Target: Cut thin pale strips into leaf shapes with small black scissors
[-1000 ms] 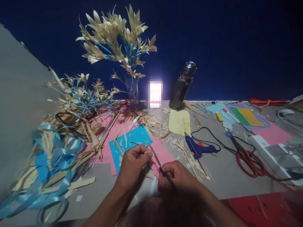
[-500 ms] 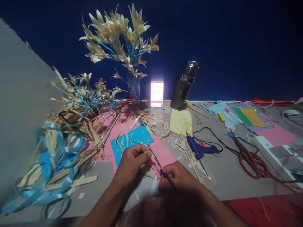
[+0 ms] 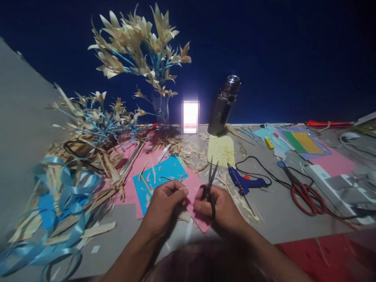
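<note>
My left hand (image 3: 163,205) is closed in a pinch on a small pale strip, too small to name surely, above the blue paper sheet (image 3: 158,178) and pink paper (image 3: 194,188). My right hand (image 3: 219,207) grips small black scissors (image 3: 210,182), blades parted and pointing up and away from me. The two hands are close together, almost touching.
A blue glue gun (image 3: 242,183) with black cord lies right of my hands; red-handled scissors (image 3: 305,192) and a white power strip (image 3: 337,186) further right. Blue ribbon (image 3: 58,203) and straw scraps pile at left. Straw flowers (image 3: 138,43) in a vase, a bright screen (image 3: 190,116), a metal flask (image 3: 223,103) stand behind.
My right hand has swung the black scissors from slanting toward the left hand's strip to pointing upright, blades now parted and away from the strip. The left hand has hardly moved.
</note>
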A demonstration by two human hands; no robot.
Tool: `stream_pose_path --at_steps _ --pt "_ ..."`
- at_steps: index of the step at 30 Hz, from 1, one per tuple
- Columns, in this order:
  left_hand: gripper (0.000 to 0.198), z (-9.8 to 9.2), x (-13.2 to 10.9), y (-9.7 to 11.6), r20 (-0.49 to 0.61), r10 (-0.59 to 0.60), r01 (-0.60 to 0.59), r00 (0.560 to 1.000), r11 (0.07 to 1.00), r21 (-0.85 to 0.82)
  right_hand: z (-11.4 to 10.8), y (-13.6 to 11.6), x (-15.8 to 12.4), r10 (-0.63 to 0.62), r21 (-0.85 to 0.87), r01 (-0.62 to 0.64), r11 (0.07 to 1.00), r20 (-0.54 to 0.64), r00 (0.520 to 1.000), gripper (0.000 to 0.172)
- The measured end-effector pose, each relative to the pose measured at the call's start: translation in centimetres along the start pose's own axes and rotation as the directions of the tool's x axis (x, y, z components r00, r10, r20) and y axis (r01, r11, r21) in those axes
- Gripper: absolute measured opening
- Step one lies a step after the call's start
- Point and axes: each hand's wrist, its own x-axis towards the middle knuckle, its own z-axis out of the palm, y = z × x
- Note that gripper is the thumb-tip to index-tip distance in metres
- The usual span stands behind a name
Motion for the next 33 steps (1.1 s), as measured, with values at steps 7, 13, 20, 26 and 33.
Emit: stream_pose_path --at_steps 7,13,20,26,33 --pt "0.022 1.4 -0.2 -0.2 0.048 -0.017 0.019 0.999 0.999 -0.047 -0.2 -1.4 1.0 -0.138 0.013 0.141 0.990 -0.150 0.979 0.029" --pt "0.024 1.4 -0.2 0.1 0.097 -0.077 0.089 0.992 0.987 -0.135 -0.6 -0.3 1.2 -0.099 0.119 0.121 0.986 -0.180 0.979 0.026" --pt "0.019 1.4 -0.9 -0.7 0.049 0.017 -0.012 0.999 0.995 -0.100 -0.2 -1.6 0.8 -0.182 -0.089 0.162 0.983 -0.318 0.931 0.021" --pt "0.020 2.1 -0.9 -1.8 -0.018 0.051 -0.051 0.999 0.999 -0.005 0.7 -1.6 0.1 -0.301 -0.256 0.225 0.940 -0.314 0.901 0.015" --pt "0.008 2.2 -0.7 -0.6 -0.036 0.427 -0.406 0.903 0.879 0.249 -0.2 -1.1 -0.1 -0.209 -0.101 0.191 0.976 -0.218 0.953 0.025"
